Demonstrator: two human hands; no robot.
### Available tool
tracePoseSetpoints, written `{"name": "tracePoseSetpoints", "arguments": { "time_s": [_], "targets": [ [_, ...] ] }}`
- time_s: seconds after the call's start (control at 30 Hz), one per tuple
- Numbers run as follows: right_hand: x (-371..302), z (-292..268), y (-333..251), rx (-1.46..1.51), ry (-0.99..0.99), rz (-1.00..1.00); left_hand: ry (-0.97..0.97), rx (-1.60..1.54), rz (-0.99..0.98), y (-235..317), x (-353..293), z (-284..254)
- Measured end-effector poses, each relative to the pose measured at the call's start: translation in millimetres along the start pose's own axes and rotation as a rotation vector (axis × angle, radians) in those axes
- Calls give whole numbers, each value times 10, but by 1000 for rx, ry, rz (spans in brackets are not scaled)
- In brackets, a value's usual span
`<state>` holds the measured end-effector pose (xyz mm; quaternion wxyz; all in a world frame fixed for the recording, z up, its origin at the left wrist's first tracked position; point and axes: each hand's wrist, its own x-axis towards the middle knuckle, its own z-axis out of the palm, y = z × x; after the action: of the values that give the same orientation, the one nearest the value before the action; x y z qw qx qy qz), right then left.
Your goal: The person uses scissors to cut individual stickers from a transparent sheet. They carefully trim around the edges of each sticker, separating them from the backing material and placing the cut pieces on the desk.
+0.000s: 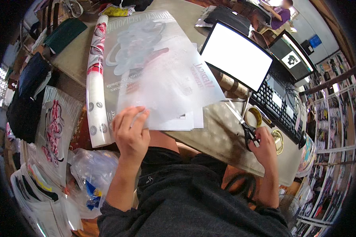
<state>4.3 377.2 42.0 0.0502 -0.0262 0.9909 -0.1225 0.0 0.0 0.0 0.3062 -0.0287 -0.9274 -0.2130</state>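
Note:
My left hand point(131, 132) has its fingers closed on the near left corner of a translucent printed film sheet point(174, 85). The sheet's lettering reads mirrored, and its near part lies over white papers point(197, 120). Left of it runs a long roll of printed film point(97, 85) with red and white designs, its near end close to my left hand. At the right of the table my right hand point(264, 147) grips the black handles of a pair of scissors point(241, 120). The scissor blades point away from me toward the monitor, apart from the sheet.
A bright monitor point(237, 55) and a black keyboard point(279, 104) stand on the right, near a tape roll point(253, 116) and a coiled pale cable point(279, 142). Clear plastic bags point(93, 173) sit low on the left. A person in purple point(280, 17) sits at the far right.

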Motion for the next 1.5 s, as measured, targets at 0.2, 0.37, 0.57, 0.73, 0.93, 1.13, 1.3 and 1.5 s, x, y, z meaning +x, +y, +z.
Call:
{"name": "tracePoseSetpoints", "arguments": {
  "time_s": [0.2, 0.37, 0.57, 0.73, 0.93, 1.13, 1.3, 1.5],
  "targets": [
    [-31, 271, -124, 1166, 174, 153, 21, -34, 74, -14, -41, 60],
    [222, 348, -787, 1400, 68, 17, 43, -54, 68, -43, -74, 19],
    [847, 474, -1200, 995, 143, 41, 98, -130, 50, -39, 35, -30],
    [905, 248, -1635, 819, 16, 86, 148, -267, -49, -63, 34, -95],
    [1119, 507, -1688, 1169, -39, 4, 249, -433, -196, -121, 31, -152],
    [1277, 614, -1998, 1518, -19, 48, 251, -514, -209, -180, 1, -224],
    [1511, 561, -2008, 1572, -30, -20, 112, -520, -145, -284, 51, -391],
    [1668, 128, -1872, 1267, 131, -27, 81, 23, -213, -438, -220, -691]
  ]
}}
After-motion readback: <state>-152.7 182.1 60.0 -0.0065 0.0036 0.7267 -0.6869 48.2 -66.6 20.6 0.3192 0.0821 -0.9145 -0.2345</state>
